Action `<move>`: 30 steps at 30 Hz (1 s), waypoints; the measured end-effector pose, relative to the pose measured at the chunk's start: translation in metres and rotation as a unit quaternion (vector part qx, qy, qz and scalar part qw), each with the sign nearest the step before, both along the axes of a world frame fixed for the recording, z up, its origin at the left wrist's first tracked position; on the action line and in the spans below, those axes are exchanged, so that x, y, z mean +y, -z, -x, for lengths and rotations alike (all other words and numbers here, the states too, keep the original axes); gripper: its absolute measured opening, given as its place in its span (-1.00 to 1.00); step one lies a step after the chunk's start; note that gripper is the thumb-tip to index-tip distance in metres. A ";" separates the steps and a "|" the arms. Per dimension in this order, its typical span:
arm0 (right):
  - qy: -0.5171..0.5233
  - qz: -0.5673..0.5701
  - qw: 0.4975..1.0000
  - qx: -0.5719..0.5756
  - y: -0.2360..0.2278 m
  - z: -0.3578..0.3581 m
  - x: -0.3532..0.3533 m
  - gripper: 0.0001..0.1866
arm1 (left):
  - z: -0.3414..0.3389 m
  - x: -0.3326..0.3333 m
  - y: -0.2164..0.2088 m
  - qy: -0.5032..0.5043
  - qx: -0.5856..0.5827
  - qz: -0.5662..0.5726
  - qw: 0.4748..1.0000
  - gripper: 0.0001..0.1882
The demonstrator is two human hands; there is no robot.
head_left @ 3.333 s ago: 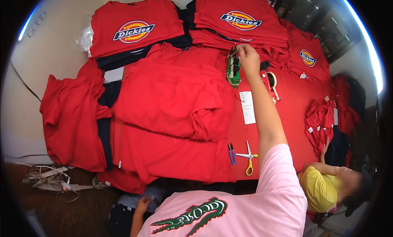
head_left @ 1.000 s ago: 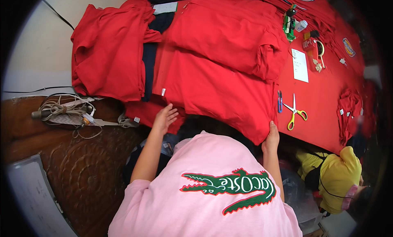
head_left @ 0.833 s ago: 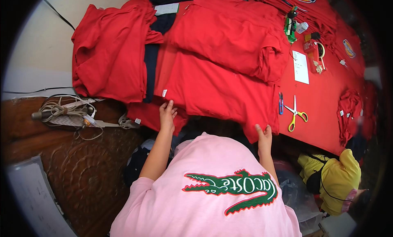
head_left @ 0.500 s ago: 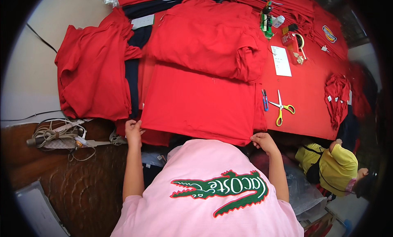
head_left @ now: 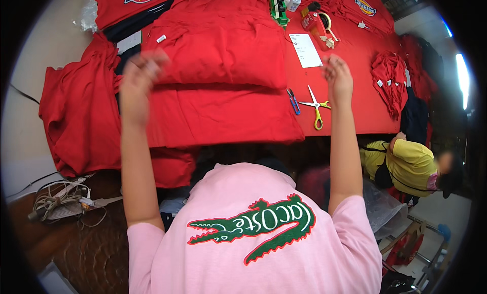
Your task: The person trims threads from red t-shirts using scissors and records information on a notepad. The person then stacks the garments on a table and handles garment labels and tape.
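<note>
A stack of red garments lies before me on the table. Its upper part is a thick, loosely folded red shirt [head_left: 218, 55] with a small white label at its upper left. Below that, a flat red fabric layer [head_left: 223, 116] reaches the front edge. My left hand [head_left: 144, 75], blurred by motion, is raised over the left side of the folded shirt; its fingers are too smeared to read. To the right of the stack, my right hand [head_left: 337, 75] is up beside a white paper sheet [head_left: 305, 50], fingers loosely bent and apart, nothing visible in them.
Yellow-handled scissors [head_left: 317, 108] and blue thread snips [head_left: 293, 102] lie right of the stack. Behind them stand a tape dispenser [head_left: 317, 25] and a white bottle [head_left: 293, 3]. Bunched red pieces [head_left: 389, 83] lie far right. A person in yellow [head_left: 406, 164] is nearby.
Both hands have let go of the front corners of the red fabric and moved up and outward. The view has shifted, so the table contents sit further left.
</note>
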State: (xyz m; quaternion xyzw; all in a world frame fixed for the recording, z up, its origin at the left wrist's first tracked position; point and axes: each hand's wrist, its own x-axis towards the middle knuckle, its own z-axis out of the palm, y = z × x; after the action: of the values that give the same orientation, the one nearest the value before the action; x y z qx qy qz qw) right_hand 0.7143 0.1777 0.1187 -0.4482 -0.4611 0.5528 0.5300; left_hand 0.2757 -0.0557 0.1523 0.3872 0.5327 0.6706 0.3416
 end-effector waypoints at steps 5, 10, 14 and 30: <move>-0.072 0.127 0.950 -0.275 0.100 -0.060 -0.085 -0.78 | -0.004 -0.106 0.171 -0.212 0.190 0.202 0.937 -0.61; -0.051 0.068 0.953 -0.292 0.166 -0.029 -0.150 -0.71 | -0.002 -0.112 0.195 -0.277 0.348 0.328 0.833 -0.11; -0.138 0.042 0.899 -0.413 0.165 0.016 -0.137 -0.59 | -0.021 -0.071 0.187 -0.165 0.339 0.374 0.847 -0.33; -0.093 -0.056 0.832 -0.545 0.105 0.053 -0.015 -0.37 | 0.069 0.077 0.165 -0.227 0.608 0.171 0.741 -0.55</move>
State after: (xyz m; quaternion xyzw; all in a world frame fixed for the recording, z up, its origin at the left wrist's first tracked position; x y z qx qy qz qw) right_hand 0.6613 0.1624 0.0136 -0.6013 -0.7447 0.2389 0.1634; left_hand 0.2067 0.0213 -0.0126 0.5155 0.8051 0.2479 -0.1566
